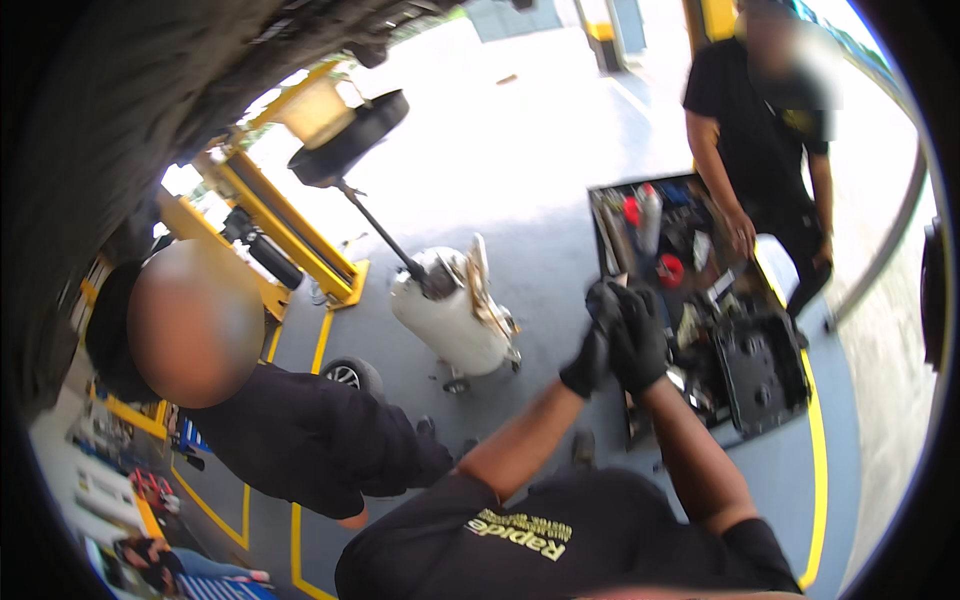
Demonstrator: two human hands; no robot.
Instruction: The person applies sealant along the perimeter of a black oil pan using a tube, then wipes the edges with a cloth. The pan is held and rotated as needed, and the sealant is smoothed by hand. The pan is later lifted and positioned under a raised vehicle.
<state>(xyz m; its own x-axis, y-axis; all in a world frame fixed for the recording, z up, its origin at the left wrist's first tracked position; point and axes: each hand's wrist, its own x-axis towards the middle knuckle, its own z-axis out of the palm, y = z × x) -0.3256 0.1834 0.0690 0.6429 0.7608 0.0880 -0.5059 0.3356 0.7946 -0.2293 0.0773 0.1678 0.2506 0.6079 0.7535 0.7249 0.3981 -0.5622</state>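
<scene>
Both my hands wear black gloves and meet in front of me, above the near side of a tool cart. My left hand (pixel 600 335) is closed, its fingers bent against the other glove. My right hand (pixel 642 340) presses beside it, fingers closed too. A small pale patch shows at the fingertips; whether it is something held or part of the background is unclear. Just beyond the gloves, the cart's tray (pixel 603 235) carries a pale spray can (pixel 650 218), a red round item (pixel 670 268), a metal tool (pixel 726 282) and a black ribbed pan (pixel 762 368).
A co-worker (pixel 745 130) stands at the cart's far right, one hand over the tray. Another person (pixel 290 430) is close on my left. A white wheeled tank (pixel 450 320) with a black raised basin (pixel 350 140) stands ahead. A vehicle underside (pixel 150 90) hangs overhead; yellow lift posts (pixel 285 225) rise left.
</scene>
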